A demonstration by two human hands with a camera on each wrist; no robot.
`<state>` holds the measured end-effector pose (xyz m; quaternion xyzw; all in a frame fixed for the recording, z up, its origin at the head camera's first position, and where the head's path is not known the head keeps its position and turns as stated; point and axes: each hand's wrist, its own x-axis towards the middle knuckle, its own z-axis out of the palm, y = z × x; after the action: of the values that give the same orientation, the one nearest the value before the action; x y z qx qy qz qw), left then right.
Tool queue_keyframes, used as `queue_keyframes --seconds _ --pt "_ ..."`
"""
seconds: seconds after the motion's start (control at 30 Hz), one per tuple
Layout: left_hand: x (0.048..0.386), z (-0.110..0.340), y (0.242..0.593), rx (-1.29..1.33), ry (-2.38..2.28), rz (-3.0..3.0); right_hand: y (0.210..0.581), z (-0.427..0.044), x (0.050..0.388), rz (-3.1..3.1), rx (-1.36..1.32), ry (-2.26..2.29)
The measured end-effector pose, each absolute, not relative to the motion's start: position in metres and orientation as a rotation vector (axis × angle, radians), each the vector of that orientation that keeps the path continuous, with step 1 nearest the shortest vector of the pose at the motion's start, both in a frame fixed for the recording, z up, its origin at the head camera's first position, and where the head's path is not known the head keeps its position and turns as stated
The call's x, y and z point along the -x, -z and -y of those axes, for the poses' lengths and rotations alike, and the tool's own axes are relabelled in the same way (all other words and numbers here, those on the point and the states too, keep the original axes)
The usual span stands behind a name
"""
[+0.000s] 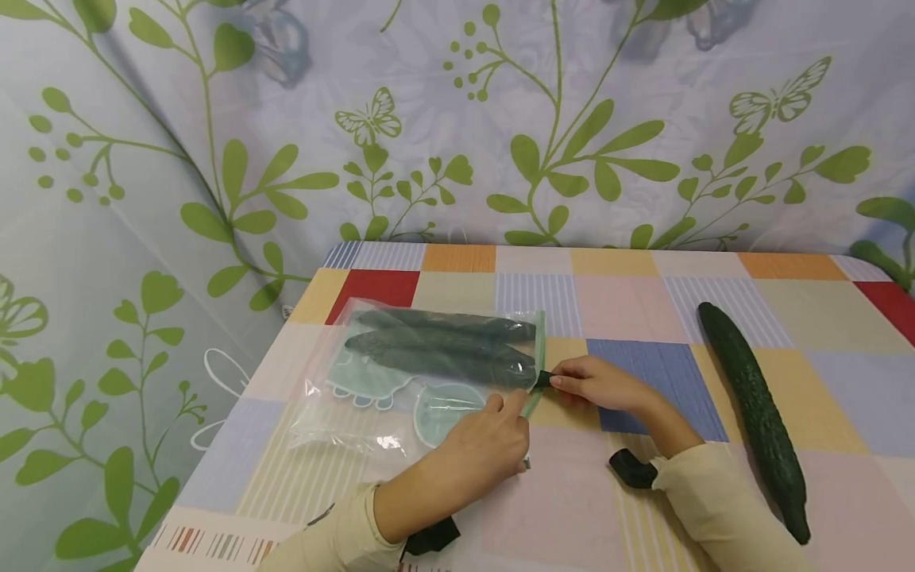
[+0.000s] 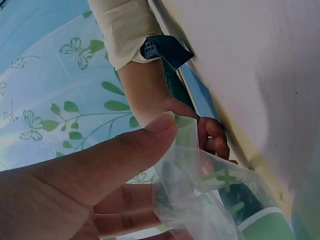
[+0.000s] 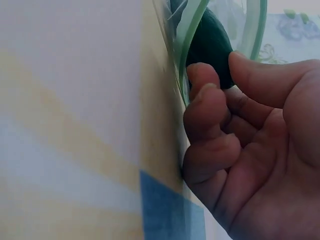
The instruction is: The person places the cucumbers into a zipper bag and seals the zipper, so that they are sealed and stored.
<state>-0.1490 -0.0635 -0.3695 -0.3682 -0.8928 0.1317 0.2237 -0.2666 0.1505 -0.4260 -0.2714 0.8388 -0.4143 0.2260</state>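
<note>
Two hands work at one clear bag (image 1: 336,429), which lies on the table (image 1: 529,508) towards its left edge, its mouth, banded in green, facing the right edge. At least two dark cucumbers show through the plastic; whether a further one overlaps them, I cannot tell. One tip, belonging to the held cucumber (image 1: 545,380), pokes just out of the mouth, and the right hand (image 1: 596,380) pinches it between thumb and fingers; the rest of that cucumber runs away from the hand into the bag, towards the left edge. The left hand (image 1: 489,437), nearer the table's near edge, grips the bag's green band between thumb and fingers, just beside that tip. One loose cucumber (image 1: 754,413) lies well to the right of the bag, one end pointing to the far edge, the other to the near. One leaf-printed curtain (image 1: 429,48) hangs beyond the far edge.
</note>
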Motion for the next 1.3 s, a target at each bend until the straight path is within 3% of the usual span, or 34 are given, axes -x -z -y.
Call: queue_keyframes --seconds 0.83,1.3 --pt "0.149 0.065 0.366 1.043 -0.375 2.501 0.431 -0.128 0.262 -2.035 0.656 1.341" --pt "0.151 0.067 0.368 1.035 -0.339 2.469 0.434 -0.113 0.263 -2.277 0.566 1.251"
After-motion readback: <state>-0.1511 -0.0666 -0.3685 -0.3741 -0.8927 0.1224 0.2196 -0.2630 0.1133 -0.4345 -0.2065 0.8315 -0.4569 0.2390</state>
